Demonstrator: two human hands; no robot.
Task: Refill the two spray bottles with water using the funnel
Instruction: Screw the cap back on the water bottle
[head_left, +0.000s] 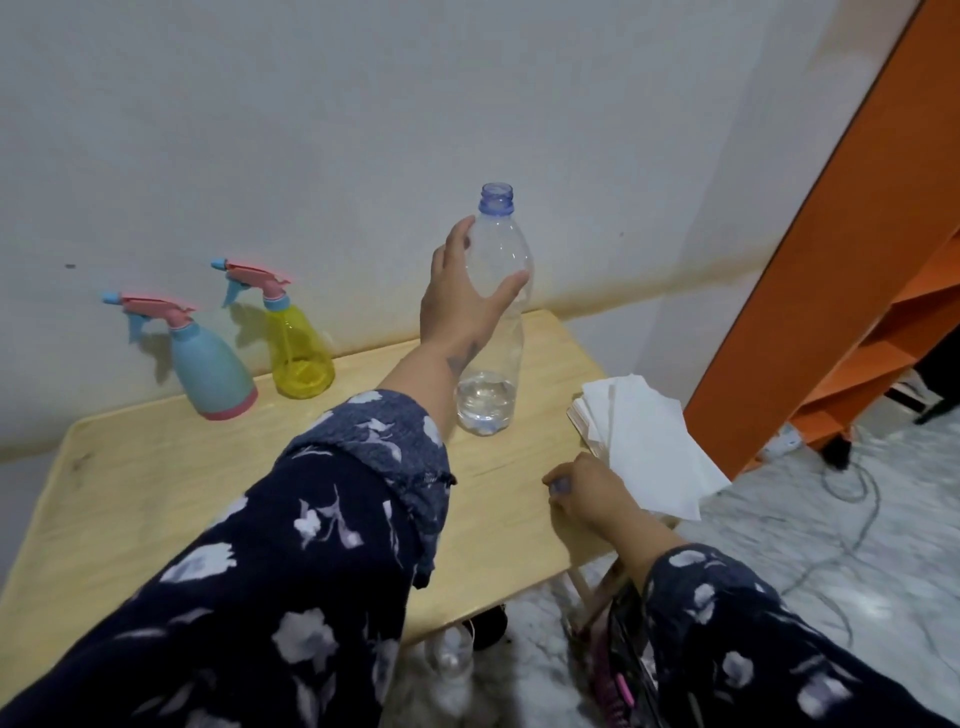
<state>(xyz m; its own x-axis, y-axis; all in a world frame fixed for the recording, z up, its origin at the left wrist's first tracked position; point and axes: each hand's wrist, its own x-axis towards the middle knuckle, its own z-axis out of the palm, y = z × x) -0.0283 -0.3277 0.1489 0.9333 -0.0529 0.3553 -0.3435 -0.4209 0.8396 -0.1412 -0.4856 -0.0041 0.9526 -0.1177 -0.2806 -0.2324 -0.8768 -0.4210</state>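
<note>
Clear bottle (493, 312) uncapped, L hand (462, 296) gripping.

The worktop (156, 493) hides most of a clear bottle (449, 662) on the floor beneath it. The left sleeve (249, 597) covers the worktop's near edge. The orange shelf unit (852, 291) is cut off at the right edge.

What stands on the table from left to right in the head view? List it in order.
Blue spray bottle → yellow spray bottle → left hand gripping the clear water bottle → right hand → white paper napkins.
</note>
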